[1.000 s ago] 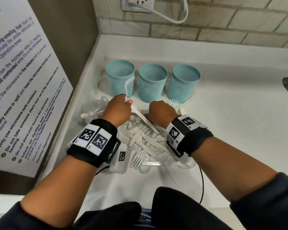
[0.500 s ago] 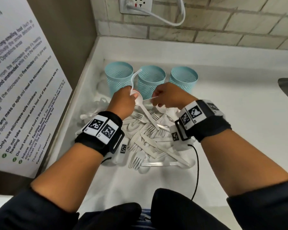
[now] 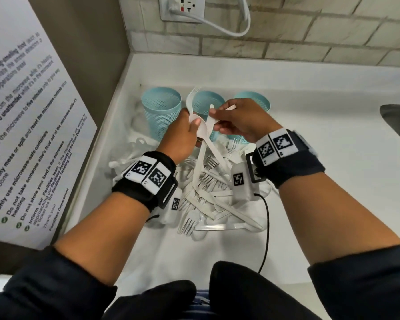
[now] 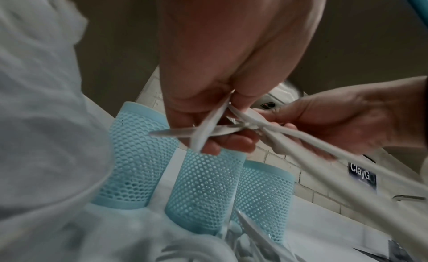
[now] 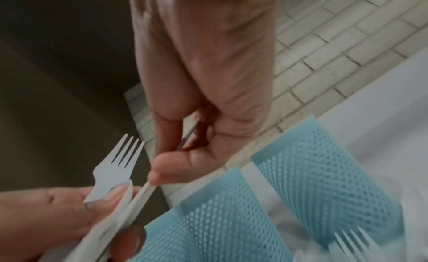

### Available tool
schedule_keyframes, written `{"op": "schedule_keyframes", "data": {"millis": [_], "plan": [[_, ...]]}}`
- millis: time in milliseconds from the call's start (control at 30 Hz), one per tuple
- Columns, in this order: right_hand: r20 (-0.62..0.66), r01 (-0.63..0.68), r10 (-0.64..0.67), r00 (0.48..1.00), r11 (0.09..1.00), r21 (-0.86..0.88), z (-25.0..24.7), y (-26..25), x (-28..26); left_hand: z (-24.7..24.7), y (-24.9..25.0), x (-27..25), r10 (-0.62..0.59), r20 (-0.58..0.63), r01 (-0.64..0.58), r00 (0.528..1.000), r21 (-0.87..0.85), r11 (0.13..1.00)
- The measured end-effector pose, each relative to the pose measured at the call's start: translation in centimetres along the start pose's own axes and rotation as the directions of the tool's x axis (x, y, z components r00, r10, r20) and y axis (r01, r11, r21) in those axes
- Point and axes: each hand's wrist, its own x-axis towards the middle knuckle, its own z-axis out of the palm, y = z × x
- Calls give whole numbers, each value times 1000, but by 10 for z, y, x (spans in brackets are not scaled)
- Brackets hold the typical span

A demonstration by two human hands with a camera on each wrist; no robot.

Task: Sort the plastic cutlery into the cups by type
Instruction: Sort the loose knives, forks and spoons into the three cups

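Three teal mesh cups stand in a row at the back of the white counter. In front of them lies a pile of white plastic cutlery. My left hand grips a small bundle above the pile: a fork with tines up, and a spoon. My right hand pinches a long flat white piece that crosses the bundle, just before the middle cup. The cups' insides look bare where visible.
A wall with a printed notice closes the left side. A brick backsplash with an outlet and cord runs behind the cups. A sink edge shows at far right. Clear wrappers lie left of the pile.
Both hands rose from the pile toward the cups. My right hand lifted a white piece and brought it against the bundle in my left hand.
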Motion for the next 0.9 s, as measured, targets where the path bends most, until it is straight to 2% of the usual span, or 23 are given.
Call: {"op": "schedule_keyframes", "data": {"millis": [133, 233, 333, 500, 633, 733, 900], "plan": [[-109, 20, -3, 994, 989, 150, 6, 13, 4, 6, -5, 0, -67, 4, 68, 998, -77, 995], [-198, 61, -32, 980, 988, 144, 13, 14, 6, 8, -2, -1, -133, 52, 142, 990, -265, 954], [-189, 94, -67, 980, 986, 137, 16, 11, 7, 7, -2, 0, -147, 71, 163, 987, -357, 920], [-103, 39, -18, 995, 977, 207, 17, 12, 8, 4, -4, -2, -140, 60, 152, 988, -404, 902], [2, -35, 36, 999, 986, 166, 17, 16, 6, 7, -7, -3, -124, 43, 131, 991, -366, 921], [-82, -10, 23, 996, 987, 158, 14, 19, 8, 8, -7, -4, -139, 54, 149, 989, -357, 922], [-180, 39, 13, 984, 959, 279, 11, 20, 11, 6, -11, -4, -123, 52, 133, 991, -313, 940]]}}
